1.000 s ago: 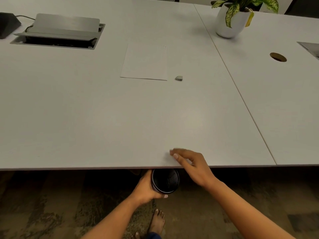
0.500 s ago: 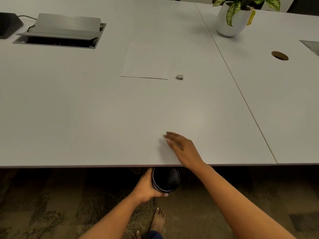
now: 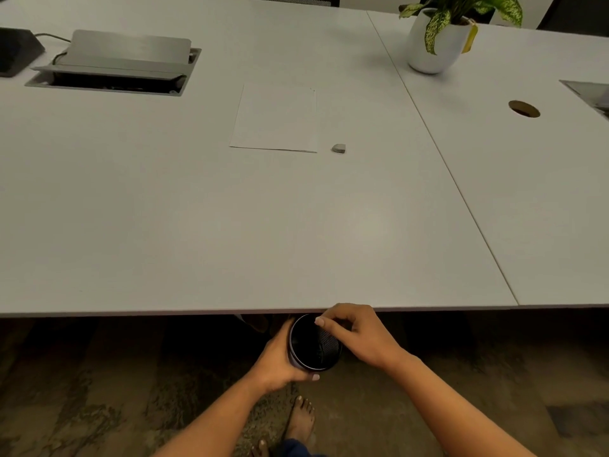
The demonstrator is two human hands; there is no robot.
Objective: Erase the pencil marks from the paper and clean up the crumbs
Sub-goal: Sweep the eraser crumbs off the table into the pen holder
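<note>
Paper [image 3: 275, 118]: we recorded one white sheet, flat on the table [image 3: 197, 225], no pencil marks legible at that distance, with a small grey eraser [image 3: 338, 148] just beside its near right corner; crumbs, if any, were too small for us to make out. Cup [image 3: 314, 343]: dark and round, held just below the table's near edge, its far rim hidden behind that edge and its contents lost in shadow. We noted the left hand [image 3: 280, 361] wrapped closed around the cup's side and the right hand [image 3: 357, 334] curled over its rim, fingertips pinched together, holding nothing we could discern, both well apart from paper and eraser.
</note>
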